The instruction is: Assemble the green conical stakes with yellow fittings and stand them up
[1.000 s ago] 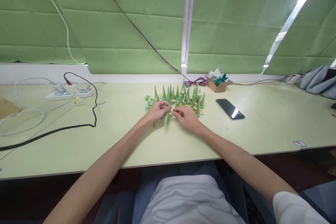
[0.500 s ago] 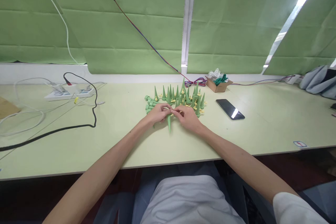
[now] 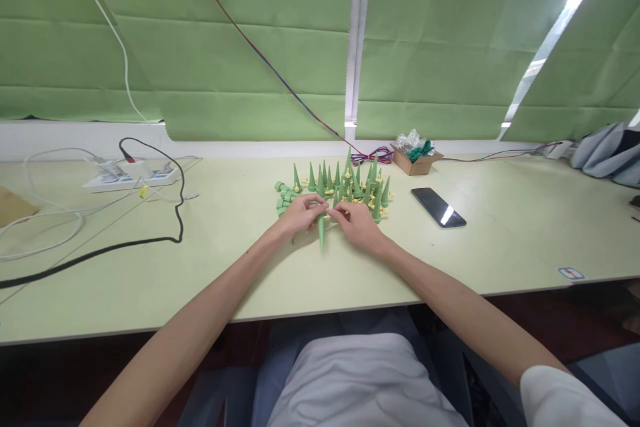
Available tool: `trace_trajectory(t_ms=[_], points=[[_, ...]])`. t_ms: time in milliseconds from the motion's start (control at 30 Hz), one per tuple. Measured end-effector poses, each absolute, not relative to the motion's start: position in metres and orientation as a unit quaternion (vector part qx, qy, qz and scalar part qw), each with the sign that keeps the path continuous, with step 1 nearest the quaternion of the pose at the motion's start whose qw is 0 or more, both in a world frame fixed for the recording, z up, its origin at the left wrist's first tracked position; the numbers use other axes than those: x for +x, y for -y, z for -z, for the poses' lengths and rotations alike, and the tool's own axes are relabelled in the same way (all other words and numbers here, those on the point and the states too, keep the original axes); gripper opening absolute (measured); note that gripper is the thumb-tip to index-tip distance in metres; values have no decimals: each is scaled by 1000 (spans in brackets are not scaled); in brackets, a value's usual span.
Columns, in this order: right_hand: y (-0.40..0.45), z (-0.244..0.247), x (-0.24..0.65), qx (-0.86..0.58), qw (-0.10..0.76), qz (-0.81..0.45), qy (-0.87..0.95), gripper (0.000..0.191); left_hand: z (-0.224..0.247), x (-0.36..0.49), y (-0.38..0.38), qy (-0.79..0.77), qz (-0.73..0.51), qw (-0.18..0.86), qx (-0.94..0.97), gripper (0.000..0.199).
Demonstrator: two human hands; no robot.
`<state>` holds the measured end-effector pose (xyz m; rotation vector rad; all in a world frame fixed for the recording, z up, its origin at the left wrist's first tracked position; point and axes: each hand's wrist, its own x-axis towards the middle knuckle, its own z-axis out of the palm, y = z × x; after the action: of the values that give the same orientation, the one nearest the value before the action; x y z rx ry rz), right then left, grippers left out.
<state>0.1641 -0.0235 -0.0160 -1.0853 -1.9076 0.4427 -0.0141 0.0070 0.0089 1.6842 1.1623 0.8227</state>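
My left hand (image 3: 303, 213) is closed on a green cone (image 3: 321, 233) whose tip points down toward the table's front edge. My right hand (image 3: 356, 221) is beside it with thumb and index finger pinched near the cone's base; whatever small thing they hold is too small to make out. Behind both hands stand several upright green cones (image 3: 321, 181) with small yellow pieces (image 3: 384, 212) among them. Several green capped pieces (image 3: 284, 195) lie left of the cones, partly hidden by my left hand.
On the pale table (image 3: 240, 280), a black phone (image 3: 439, 207) lies at the right. A small cardboard box (image 3: 416, 162) holds clear plastic and green material near the wall. A power strip (image 3: 131, 180) and a black cable (image 3: 181, 213) lie at the left.
The fingertips of my hands have moved slightly apart. The green cone in my left hand has shifted a little up and left.
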Motion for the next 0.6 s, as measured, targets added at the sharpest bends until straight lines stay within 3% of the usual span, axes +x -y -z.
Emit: trace_trajectory(t_ms=[300,600], points=[[23,18,165,-441,408,-166,782,50,-10,-13,-5,-463,-321,438,700,21],[24,18,164,-457,394,-148,783,47,-8,-14,-9,-465,-335,438,692,20]])
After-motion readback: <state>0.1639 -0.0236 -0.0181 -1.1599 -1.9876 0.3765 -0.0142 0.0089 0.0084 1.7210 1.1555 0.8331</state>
